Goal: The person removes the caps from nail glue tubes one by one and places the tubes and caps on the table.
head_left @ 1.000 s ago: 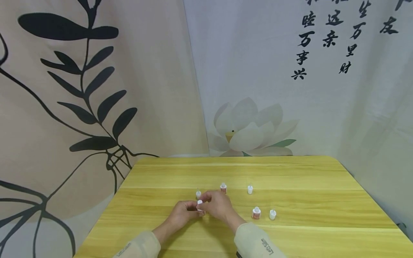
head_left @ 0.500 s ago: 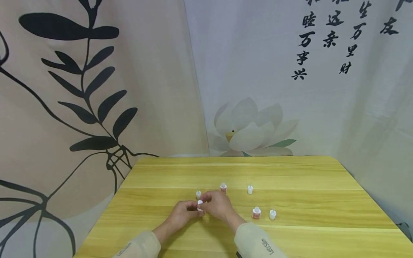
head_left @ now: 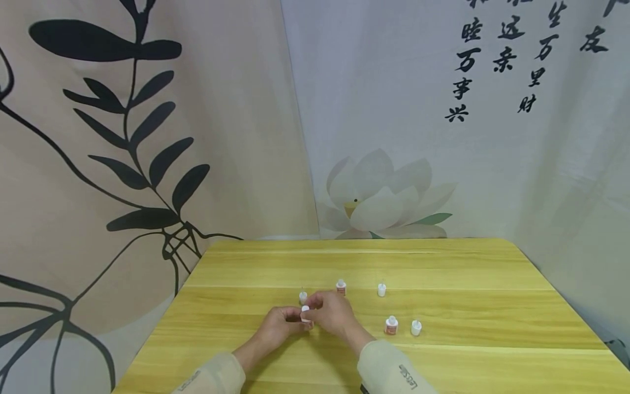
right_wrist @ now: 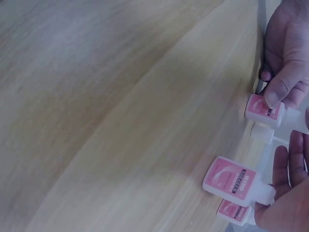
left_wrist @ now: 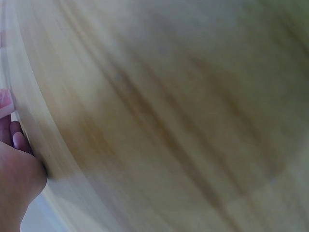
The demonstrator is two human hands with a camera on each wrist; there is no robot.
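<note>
In the head view my left hand (head_left: 279,328) grips a small white bottle (right_wrist: 264,110) with a pink label. My right hand (head_left: 332,314) pinches the white cap (head_left: 305,310) on top of it. The two hands meet left of the table's middle, and the fingers cover part of the bottle. The left wrist view catches my left hand (left_wrist: 19,169) only at its edge. Just behind the hands, a loose white cap (head_left: 302,297) stands with a thin stem upward. An uncapped bottle (head_left: 341,286) stands behind my right hand.
On the wooden table (head_left: 492,306), another uncapped bottle (head_left: 391,325) stands right of my right hand, with a white cap (head_left: 416,328) beside it. A further cap (head_left: 381,289) stands farther back. A printed curtain (head_left: 246,137) hangs behind the table.
</note>
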